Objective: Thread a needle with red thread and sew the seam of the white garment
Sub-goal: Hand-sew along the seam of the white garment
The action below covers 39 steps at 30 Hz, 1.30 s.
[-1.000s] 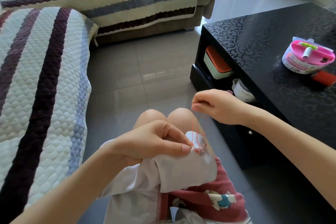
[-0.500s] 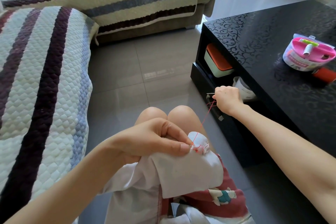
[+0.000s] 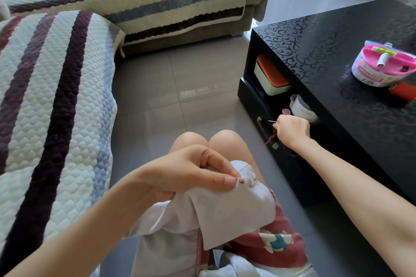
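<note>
- The white garment (image 3: 234,207) is smooth, thin woven cloth. It lies folded over the person's lap, just below the bare knees (image 3: 209,139).
- The left hand (image 3: 191,177) pinches a bunched edge of the cloth between thumb and curled fingers. Small red stitches show right beside the thumb tip.
- The red thread (image 3: 258,157) runs as a fine, straight line up and to the right, from the stitched spot to the right hand (image 3: 292,129).
- The right hand is curled closed around the needle (image 3: 272,121). A thin metal sliver pokes out to the left of its fingers.
- The right hand is held in front of the open shelf of a glossy black tabletop (image 3: 326,36) with a scroll pattern.
- On the tabletop stand a round pink sewing kit (image 3: 382,65) and, touching it, a red spool (image 3: 403,89).
- The shelf holds a pale box with an orange lid (image 3: 270,74) and a white jar (image 3: 301,108).
- A sofa (image 3: 56,96) with a quilted, striped cover fills the left side, above grey polished floor tiles (image 3: 180,87).
</note>
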Available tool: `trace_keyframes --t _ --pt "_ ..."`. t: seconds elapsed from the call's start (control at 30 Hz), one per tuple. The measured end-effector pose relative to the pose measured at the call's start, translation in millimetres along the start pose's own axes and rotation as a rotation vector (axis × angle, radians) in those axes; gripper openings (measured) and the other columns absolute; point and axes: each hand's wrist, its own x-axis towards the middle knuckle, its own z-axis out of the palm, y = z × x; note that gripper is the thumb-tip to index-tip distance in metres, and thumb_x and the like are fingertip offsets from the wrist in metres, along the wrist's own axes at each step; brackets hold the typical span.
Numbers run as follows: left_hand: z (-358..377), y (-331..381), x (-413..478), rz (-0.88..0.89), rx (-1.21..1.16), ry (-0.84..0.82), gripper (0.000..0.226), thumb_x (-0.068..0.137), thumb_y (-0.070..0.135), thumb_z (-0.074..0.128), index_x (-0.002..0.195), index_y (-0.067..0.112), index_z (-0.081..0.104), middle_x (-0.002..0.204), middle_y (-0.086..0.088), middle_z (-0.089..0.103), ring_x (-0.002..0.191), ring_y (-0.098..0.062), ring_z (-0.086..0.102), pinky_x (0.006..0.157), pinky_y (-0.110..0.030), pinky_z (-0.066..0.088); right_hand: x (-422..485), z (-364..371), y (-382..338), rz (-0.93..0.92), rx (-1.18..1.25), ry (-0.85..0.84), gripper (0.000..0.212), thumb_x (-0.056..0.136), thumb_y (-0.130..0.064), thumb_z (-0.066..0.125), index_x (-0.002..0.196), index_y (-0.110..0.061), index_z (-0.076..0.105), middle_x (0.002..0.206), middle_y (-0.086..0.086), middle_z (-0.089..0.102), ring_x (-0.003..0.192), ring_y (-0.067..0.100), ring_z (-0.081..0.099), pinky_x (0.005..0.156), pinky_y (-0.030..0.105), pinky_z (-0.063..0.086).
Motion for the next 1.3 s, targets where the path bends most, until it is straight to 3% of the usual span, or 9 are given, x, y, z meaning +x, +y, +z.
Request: trace_keyframes --t 0.1,0.2,0.3,0.47,0.63,0.8,0.97,1.13,1.3 --pt "-2.8 -1.9 2.0 0.019 0.012 0.047 0.005 0.074 0.012 0.075 0.072 0.016 0.078 0.068 0.004 0.070 0.063 -0.001 0.064 0.060 -0.012 0.049 -24.3 -44.5 -27.4 -0.122 0.694 0.044 0.021 0.094 -0.030 0.057 0.104 -0.018 0.070 0.098 0.003 0.072 0.092 0.019 0.064 0.076 0.031 0.047" --pt "-5.0 -4.4 4.1 0.052 0.040 0.099 0.008 0.072 0.016 0.072 0.076 0.012 0.078 0.072 -0.002 0.068 0.066 -0.003 0.062 0.063 -0.013 0.049 -77.2 -106.5 -51.2 -0.385 1.257 -0.313 0.021 0.085 -0.033 0.064 0.095 -0.016 0.073 0.080 -0.008 0.071 0.073 -0.001 0.060 0.063 0.012 0.044" --pt "-5.7 -4.4 5.1 0.095 0.089 0.130 0.013 0.067 0.024 0.078 0.077 0.016 0.079 0.077 -0.011 0.061 0.072 -0.011 0.057 0.066 -0.018 0.046 -109.9 -131.4 -56.1 -0.627 1.234 -0.627 0.027 0.085 -0.026 0.060 0.098 -0.006 0.073 0.086 0.005 0.072 0.080 0.003 0.064 0.072 0.014 0.048" --pt "-6.8 -5.1 3.7 0.124 0.113 0.130 0.025 0.062 0.034 0.078 0.080 0.016 0.079 0.084 -0.018 0.060 0.080 -0.022 0.051 0.075 -0.032 0.040 -119.9 -129.1 -54.1 -0.642 1.322 -0.747 0.006 0.080 -0.012 0.066 0.077 -0.010 0.071 0.069 -0.002 0.067 0.069 0.005 0.062 0.066 0.014 0.048" --pt "-3.9 -3.6 2.9 0.131 0.172 0.151 0.025 0.059 0.039 0.080 0.076 0.021 0.079 0.082 -0.015 0.063 0.079 -0.014 0.056 0.076 -0.026 0.045 -118.4 -130.7 -54.9 -0.661 1.401 -0.744 0.008 0.082 -0.009 0.063 0.077 -0.003 0.067 0.071 -0.009 0.066 0.068 0.004 0.059 0.064 0.016 0.047" --pt "1.0 -0.3 3.1 0.057 0.114 0.125 0.001 0.062 0.022 0.076 0.062 0.022 0.076 0.062 0.008 0.067 0.060 0.004 0.060 0.060 -0.009 0.045 -119.9 -136.5 -62.3 -0.670 1.403 -0.690 0.011 0.083 -0.004 0.062 0.073 -0.008 0.066 0.066 -0.009 0.065 0.065 0.001 0.059 0.063 0.014 0.046" --pt "-2.9 -1.0 3.1 0.035 0.145 0.134 0.012 0.067 0.011 0.082 0.063 0.019 0.074 0.062 0.005 0.064 0.059 0.002 0.058 0.059 -0.009 0.044 -120.5 -131.5 -67.3 -0.637 1.350 -0.585 0.022 0.086 0.007 0.060 0.070 -0.009 0.062 0.058 -0.013 0.061 0.058 -0.004 0.057 0.059 0.008 0.042" --pt "-3.2 -3.8 4.0 0.021 0.108 0.151 0.011 0.065 0.014 0.082 0.060 0.021 0.074 0.061 0.007 0.065 0.059 0.003 0.058 0.059 -0.009 0.045 -119.0 -131.1 -62.2 -0.638 1.300 -0.609 0.018 0.086 -0.015 0.065 0.090 0.002 0.069 0.076 0.000 0.068 0.073 0.005 0.063 0.068 0.015 0.048" --pt "-3.8 -3.9 2.9 0.049 0.078 0.237 0.005 0.060 0.018 0.076 0.064 0.016 0.077 0.070 -0.005 0.069 0.062 -0.002 0.061 0.060 -0.011 0.048 -116.4 -124.3 -51.1 -0.628 1.088 -0.720 0.018 0.078 -0.033 0.074 0.085 -0.016 0.074 0.067 0.018 0.055 0.064 0.020 0.047 0.061 0.026 0.039"
